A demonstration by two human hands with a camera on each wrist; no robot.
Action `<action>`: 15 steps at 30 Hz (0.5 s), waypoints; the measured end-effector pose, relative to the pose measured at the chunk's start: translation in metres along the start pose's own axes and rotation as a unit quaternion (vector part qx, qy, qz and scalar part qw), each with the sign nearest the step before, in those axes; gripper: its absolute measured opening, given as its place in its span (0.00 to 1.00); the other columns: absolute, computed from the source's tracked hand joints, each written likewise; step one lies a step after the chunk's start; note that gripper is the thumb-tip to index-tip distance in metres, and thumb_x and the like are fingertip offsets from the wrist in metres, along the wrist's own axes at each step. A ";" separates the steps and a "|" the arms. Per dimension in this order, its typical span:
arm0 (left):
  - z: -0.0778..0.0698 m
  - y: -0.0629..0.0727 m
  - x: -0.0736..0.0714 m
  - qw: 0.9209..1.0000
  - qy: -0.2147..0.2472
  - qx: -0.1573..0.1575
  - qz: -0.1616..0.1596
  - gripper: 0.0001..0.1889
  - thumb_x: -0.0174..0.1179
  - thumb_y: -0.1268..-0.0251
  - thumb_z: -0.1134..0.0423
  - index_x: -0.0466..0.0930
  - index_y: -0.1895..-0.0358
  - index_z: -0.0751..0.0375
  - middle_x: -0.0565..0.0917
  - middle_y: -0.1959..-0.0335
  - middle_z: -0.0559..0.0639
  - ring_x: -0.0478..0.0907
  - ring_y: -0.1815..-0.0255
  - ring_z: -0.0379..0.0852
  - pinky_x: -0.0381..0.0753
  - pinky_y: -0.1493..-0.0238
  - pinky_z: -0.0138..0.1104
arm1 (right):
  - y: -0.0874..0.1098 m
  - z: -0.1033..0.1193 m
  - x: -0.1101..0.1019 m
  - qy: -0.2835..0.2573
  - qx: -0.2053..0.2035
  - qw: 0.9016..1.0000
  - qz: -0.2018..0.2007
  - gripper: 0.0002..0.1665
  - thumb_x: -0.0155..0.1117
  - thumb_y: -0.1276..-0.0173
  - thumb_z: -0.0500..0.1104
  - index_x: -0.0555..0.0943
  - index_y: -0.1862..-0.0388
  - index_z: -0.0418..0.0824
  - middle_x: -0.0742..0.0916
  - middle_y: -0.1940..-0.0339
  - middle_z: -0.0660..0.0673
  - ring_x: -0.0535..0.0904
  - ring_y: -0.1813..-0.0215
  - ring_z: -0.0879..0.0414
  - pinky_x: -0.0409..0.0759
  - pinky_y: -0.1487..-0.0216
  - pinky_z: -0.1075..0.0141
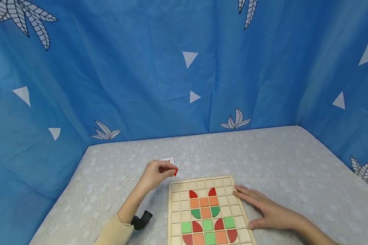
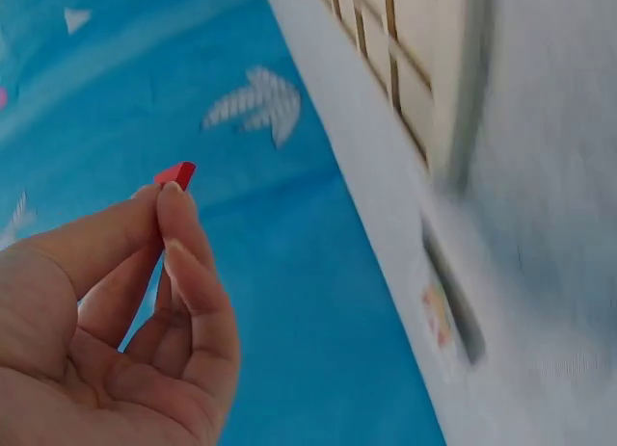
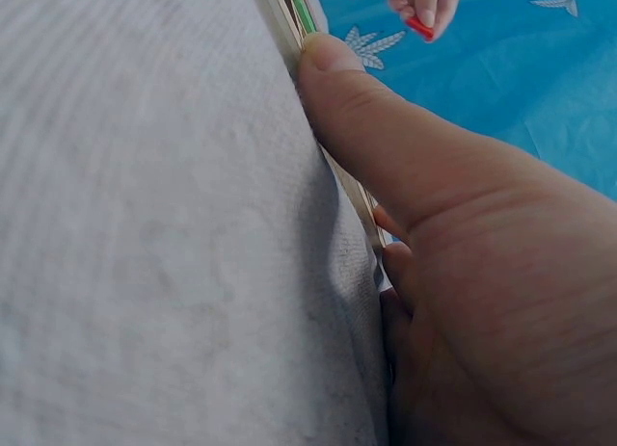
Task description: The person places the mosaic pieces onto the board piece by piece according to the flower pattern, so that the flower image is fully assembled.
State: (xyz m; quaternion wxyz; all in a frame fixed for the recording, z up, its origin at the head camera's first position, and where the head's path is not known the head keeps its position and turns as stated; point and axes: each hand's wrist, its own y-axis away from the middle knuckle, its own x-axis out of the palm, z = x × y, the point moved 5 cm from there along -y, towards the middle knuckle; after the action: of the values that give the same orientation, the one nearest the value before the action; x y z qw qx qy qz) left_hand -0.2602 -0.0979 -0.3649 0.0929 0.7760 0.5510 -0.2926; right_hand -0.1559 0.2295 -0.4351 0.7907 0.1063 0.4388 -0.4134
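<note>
My left hand (image 1: 153, 175) pinches a small red piece (image 2: 175, 174) between thumb and fingertips, raised beyond the far left corner of a wooden grid board (image 1: 175, 206). The piece's full outline is partly covered by the fingers. Red quarter-round tiles (image 1: 192, 194), orange square tiles (image 1: 204, 202), green quarter-round tiles (image 1: 196, 213) and light green square tiles (image 1: 207, 225) lie in the board's cells. My right hand (image 1: 265, 211) rests along the board's right edge, thumb and fingers spread and touching it. In the right wrist view, its thumb (image 3: 362, 118) lies against the board's side.
Behind the left hand, a small printed card (image 1: 171, 160) lies on the table, partly covered by that hand. A pale patterned cloth (image 1: 270, 153) covers the table. Blue curtains (image 1: 159, 68) with leaf and triangle prints hang around the back and sides. A black device (image 1: 142, 220) sits at the left wrist.
</note>
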 end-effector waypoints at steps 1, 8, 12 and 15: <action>-0.003 0.000 0.006 1.000 0.001 0.006 0.008 0.05 0.62 0.40 0.70 0.86 0.62 0.63 0.84 0.67 0.49 0.81 0.68 0.50 0.79 0.67 0.34 | 0.000 0.000 0.000 0.001 -0.001 1.000 0.000 0.51 0.69 0.45 0.57 0.58 0.27 0.45 0.58 0.27 0.42 0.50 0.28 0.55 0.63 0.42 0.51; -0.010 0.000 0.043 0.997 0.011 0.027 0.065 0.05 0.60 0.39 0.72 0.85 0.63 0.64 0.84 0.68 0.49 0.81 0.69 0.44 0.79 0.69 0.32 | 0.001 -0.002 0.001 0.001 -0.004 1.000 0.005 0.50 0.68 0.44 0.57 0.58 0.27 0.45 0.58 0.27 0.42 0.49 0.28 0.57 0.63 0.42 0.54; -0.010 0.000 0.060 0.996 0.004 0.036 0.079 0.04 0.62 0.41 0.71 0.86 0.66 0.63 0.84 0.70 0.48 0.81 0.72 0.43 0.78 0.70 0.32 | 0.001 -0.002 0.002 0.007 0.003 1.000 0.003 0.50 0.67 0.44 0.58 0.58 0.27 0.46 0.58 0.27 0.42 0.50 0.28 0.57 0.64 0.42 0.52; -0.008 0.000 0.071 0.996 0.000 0.025 0.086 0.03 0.64 0.42 0.71 0.86 0.69 0.61 0.83 0.73 0.45 0.79 0.75 0.38 0.77 0.72 0.31 | 0.001 -0.002 0.003 0.007 0.017 1.000 0.004 0.50 0.67 0.44 0.58 0.58 0.26 0.47 0.58 0.26 0.44 0.49 0.28 0.59 0.65 0.44 0.49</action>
State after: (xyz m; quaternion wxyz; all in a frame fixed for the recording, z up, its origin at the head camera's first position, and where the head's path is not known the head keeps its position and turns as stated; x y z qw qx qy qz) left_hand -0.2416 -0.0374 -0.3977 0.0986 0.8224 0.4751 -0.2970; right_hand -0.1557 0.2296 -0.4385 0.7878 0.1241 0.4366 -0.4164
